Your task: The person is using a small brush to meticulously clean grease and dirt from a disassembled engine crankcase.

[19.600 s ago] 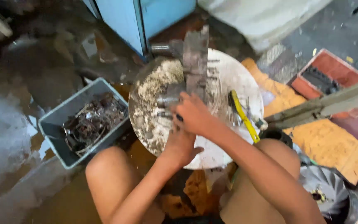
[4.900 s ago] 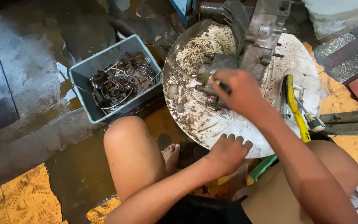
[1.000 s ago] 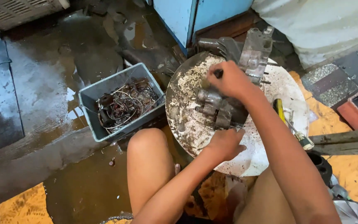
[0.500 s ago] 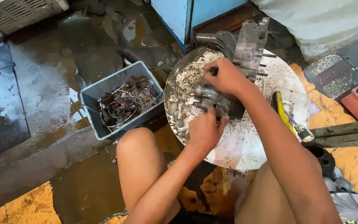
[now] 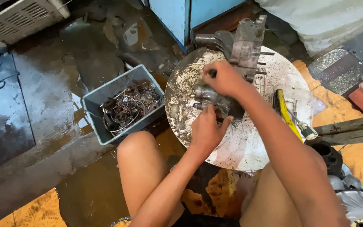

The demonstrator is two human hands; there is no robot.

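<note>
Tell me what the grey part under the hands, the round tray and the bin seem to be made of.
The engine part looks like cast metal: dull grey, grimy, with protruding studs. The round tray seems enamelled or painted metal, white and speckled with dirt; uncertain. The bin looks like moulded grey plastic, with thin smooth walls.

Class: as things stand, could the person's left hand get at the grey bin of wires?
Probably yes. The left hand rests on the metal engine part, and the grey bin sits open-topped beside the left knee with nothing between.
</note>
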